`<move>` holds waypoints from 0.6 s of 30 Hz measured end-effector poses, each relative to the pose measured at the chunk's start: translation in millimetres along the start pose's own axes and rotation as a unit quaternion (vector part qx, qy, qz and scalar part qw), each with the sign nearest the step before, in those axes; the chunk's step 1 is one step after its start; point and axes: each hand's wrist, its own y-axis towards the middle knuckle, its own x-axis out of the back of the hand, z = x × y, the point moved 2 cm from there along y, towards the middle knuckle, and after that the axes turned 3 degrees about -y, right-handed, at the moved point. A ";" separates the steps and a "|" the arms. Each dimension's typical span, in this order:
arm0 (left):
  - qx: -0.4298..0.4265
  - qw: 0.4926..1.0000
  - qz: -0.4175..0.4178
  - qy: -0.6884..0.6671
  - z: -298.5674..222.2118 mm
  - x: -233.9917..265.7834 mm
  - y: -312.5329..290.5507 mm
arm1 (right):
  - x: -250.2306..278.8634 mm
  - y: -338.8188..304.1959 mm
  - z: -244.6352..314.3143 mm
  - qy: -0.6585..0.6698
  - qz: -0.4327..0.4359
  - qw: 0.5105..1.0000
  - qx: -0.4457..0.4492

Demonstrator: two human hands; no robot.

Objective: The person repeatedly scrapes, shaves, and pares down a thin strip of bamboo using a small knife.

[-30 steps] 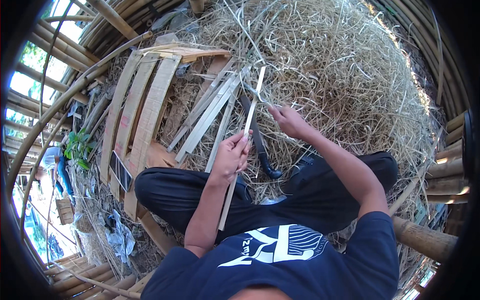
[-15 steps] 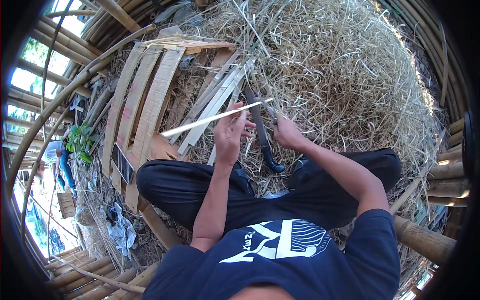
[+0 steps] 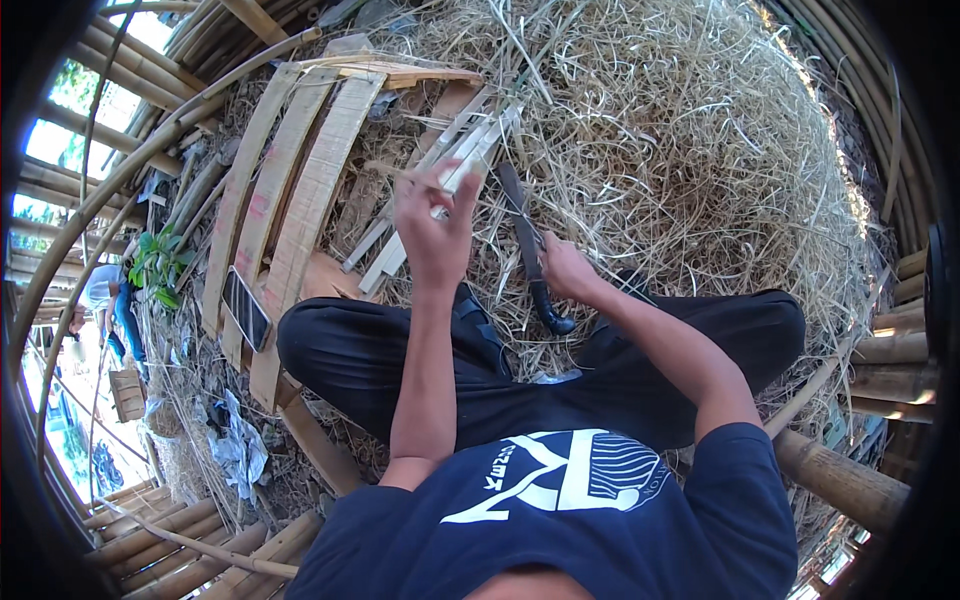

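My left hand (image 3: 435,235) is raised over the pale slats, thumb and fingers curled together in a pinch. A thin bamboo strip (image 3: 388,170), smeared by motion, shows at its fingertips. My right hand (image 3: 568,268) is closed round a small knife (image 3: 537,222); the handle is hidden in the fist and only part of the grey blade shows. Just left of that hand, a machete (image 3: 522,222) with a dark blade and black handle lies on the shavings, pointing away from me. Pale split slats (image 3: 400,250) lie in a bundle beneath my left hand.
Curly bamboo shavings (image 3: 680,150) heap up ahead and to the right. Wide wooden boards (image 3: 300,210) lie at left with a phone (image 3: 246,310) on them. My crossed legs (image 3: 370,340) are close in front. Bamboo poles (image 3: 840,475) surround me; another person (image 3: 110,300) is far left.
My left hand has moved up and to the left, taking the strip off the knife, where it lay across the blade before. My right hand has stayed nearly in place.
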 end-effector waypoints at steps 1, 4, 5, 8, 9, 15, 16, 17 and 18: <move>0.003 1.000 -0.001 -0.001 -4.5 -1.9 6.7 | 0.8 -0.1 -0.7 -0.004 -0.001 1.000 0.010; -0.072 0.977 -0.108 -0.172 -40.8 -1.3 31.7 | 3.5 -2.2 7.4 0.015 -0.020 1.000 0.006; -0.065 0.962 -0.113 -0.241 -48.3 0.4 36.4 | 5.8 -5.0 14.4 0.044 -0.022 0.999 0.007; -0.063 0.947 -0.088 -0.304 -51.5 0.5 48.9 | -8.1 2.4 12.7 0.042 -0.025 0.999 0.016; -0.069 0.951 -0.056 -0.298 -51.8 -0.9 53.0 | -11.3 3.7 10.3 0.040 -0.025 0.999 0.015; -0.063 0.927 0.025 -0.368 -50.0 1.3 44.6 | -13.2 -5.7 16.4 0.012 -0.025 0.999 -0.031; -0.120 0.934 0.027 -0.334 -59.5 5.5 44.1 | -12.1 -4.7 17.6 0.013 -0.024 0.999 -0.026; -0.176 0.937 0.029 -0.299 -66.1 9.1 42.0 | -11.2 -3.6 19.1 0.014 -0.023 0.999 -0.021; -0.146 0.943 0.043 -0.296 -65.8 10.4 39.2 | -10.6 -2.4 20.0 0.019 -0.017 0.999 -0.044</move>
